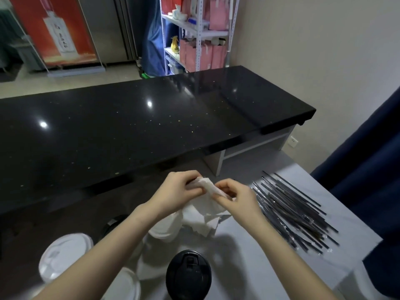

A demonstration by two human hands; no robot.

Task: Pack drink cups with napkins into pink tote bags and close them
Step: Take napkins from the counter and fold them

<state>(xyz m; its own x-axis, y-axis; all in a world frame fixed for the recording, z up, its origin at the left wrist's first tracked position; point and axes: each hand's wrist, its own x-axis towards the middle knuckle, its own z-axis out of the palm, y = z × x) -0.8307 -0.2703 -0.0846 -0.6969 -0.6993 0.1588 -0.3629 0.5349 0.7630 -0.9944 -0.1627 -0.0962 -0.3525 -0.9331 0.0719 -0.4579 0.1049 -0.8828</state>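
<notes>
Left hand [173,192], right hand [241,199] and both forearms [121,234] are bare.

We see a white napkin [207,189], crumpled and partly twisted, pinched between the left hand [179,191] and the right hand [236,198]. Its loose end hangs down over a white cup [162,230] below. A black-lidded cup [188,276] stands upright nearest us. A white-lidded cup [65,256] sits to its left, and a second white-lidded cup [123,284] shows at the bottom edge. Pink tote bags [214,55] stand upright on a far shelf [198,35], well apart from the cups.
</notes>
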